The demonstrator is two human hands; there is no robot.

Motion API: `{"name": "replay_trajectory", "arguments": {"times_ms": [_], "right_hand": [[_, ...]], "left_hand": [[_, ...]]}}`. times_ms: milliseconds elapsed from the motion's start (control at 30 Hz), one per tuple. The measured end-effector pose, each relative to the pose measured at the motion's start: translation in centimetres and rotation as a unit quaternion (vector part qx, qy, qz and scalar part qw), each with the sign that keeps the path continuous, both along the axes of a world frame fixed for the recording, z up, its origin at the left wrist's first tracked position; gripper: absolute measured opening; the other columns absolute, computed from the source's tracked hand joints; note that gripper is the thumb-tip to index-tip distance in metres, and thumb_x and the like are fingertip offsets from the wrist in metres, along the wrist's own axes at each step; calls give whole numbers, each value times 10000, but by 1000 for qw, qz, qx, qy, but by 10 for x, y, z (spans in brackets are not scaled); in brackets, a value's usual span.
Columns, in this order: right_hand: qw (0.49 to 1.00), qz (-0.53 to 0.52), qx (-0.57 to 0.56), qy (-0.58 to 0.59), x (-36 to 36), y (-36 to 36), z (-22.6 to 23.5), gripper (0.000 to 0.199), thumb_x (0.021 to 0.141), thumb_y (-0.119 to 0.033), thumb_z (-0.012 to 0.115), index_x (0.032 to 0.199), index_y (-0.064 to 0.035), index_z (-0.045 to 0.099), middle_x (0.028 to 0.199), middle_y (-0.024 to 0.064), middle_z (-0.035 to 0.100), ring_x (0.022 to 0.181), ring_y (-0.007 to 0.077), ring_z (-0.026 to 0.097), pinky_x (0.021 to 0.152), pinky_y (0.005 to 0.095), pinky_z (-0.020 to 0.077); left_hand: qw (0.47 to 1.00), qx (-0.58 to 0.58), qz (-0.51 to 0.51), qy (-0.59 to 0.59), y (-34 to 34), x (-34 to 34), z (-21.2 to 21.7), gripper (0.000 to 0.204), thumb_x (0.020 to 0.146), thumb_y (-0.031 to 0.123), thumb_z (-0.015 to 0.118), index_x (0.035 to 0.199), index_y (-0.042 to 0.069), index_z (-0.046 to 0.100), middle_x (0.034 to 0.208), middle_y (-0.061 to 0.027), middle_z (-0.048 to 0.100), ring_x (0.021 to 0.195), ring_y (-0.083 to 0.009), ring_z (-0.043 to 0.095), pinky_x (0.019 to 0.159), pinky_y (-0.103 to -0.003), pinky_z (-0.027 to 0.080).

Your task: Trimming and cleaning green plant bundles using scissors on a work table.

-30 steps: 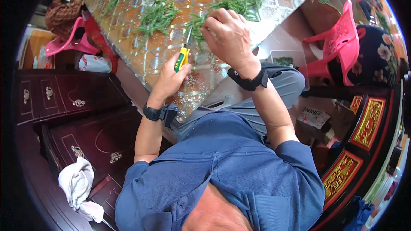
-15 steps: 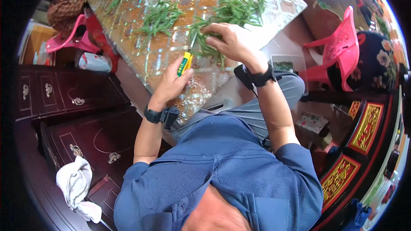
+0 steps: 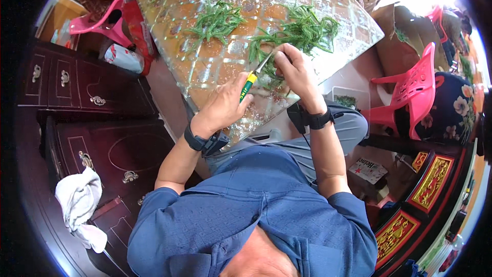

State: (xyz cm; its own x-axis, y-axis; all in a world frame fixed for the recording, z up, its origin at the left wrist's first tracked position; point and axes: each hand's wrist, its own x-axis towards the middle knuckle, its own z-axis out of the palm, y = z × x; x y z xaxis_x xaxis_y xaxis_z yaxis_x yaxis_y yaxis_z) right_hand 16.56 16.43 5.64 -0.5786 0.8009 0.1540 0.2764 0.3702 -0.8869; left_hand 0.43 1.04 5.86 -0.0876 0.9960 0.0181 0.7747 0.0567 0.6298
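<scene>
Gripping a small knife [image 3: 252, 77] by its yellow-and-green handle, the left hand [image 3: 225, 103] is closed firmly round it, the thin blade angled up toward the right hand [image 3: 296, 69]; that hand's fingers are pinched together on a green stem [image 3: 270, 70] at the blade's tip, over the near edge of the glass-topped table [image 3: 215, 66]; loose heaps of green stems [image 3: 307, 28] lie spread across the table beyond both hands, the nearest heap just behind the right hand; both wrists carry dark bands; a pink plastic chair [image 3: 415, 92] stands to the right of the table, well apart from the hands; a white cloth [image 3: 77, 205] lies on dark carved wooden furniture [image 3: 97, 138] at lower left.
</scene>
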Motion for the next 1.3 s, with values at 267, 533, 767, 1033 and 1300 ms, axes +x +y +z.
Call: {"name": "replay_trajectory", "arguments": {"times_ms": [267,533,767,1033,1300], "right_hand": [[943,65,-275,177,6,-5,10,161,987,-236,642,978,-77,621,896,-62,594,816,41,546,737,217,454],[959,83,-209,174,-7,5,-26,156,905,-127,732,994,-71,617,922,-66,574,862,41,513,783,211,442],[993,57,-47,89,-15,9,-42,196,833,-124,744,970,-31,639,842,51,646,808,127,589,753,291,480],[993,77,48,75,-28,-2,-46,187,859,-105,730,992,-14,636,865,47,643,841,117,572,788,285,476],[954,135,-192,188,-30,3,-60,143,879,-88,737,982,-29,658,864,-21,662,803,70,584,729,248,488]], "left_hand": [[998,5,16,68,0,6,6,540,904,174,646,1364,0,423,1173,-272,606,1061,-455,609,887,-501,495],[997,-29,28,-70,1,-6,-5,583,911,251,639,1377,-33,433,1147,-296,633,1079,-457,615,928,-482,489],[994,-35,66,-79,1,-11,-11,582,910,288,623,1384,2,445,1087,-310,653,1056,-464,626,900,-497,491],[993,-71,71,-68,7,-15,-3,587,911,289,621,1381,-15,442,1084,-323,648,1060,-463,626,904,-497,494],[995,-77,61,-23,8,-14,-13,574,900,239,598,1365,-43,414,1029,-334,652,1010,-481,634,886,-527,503]]}}
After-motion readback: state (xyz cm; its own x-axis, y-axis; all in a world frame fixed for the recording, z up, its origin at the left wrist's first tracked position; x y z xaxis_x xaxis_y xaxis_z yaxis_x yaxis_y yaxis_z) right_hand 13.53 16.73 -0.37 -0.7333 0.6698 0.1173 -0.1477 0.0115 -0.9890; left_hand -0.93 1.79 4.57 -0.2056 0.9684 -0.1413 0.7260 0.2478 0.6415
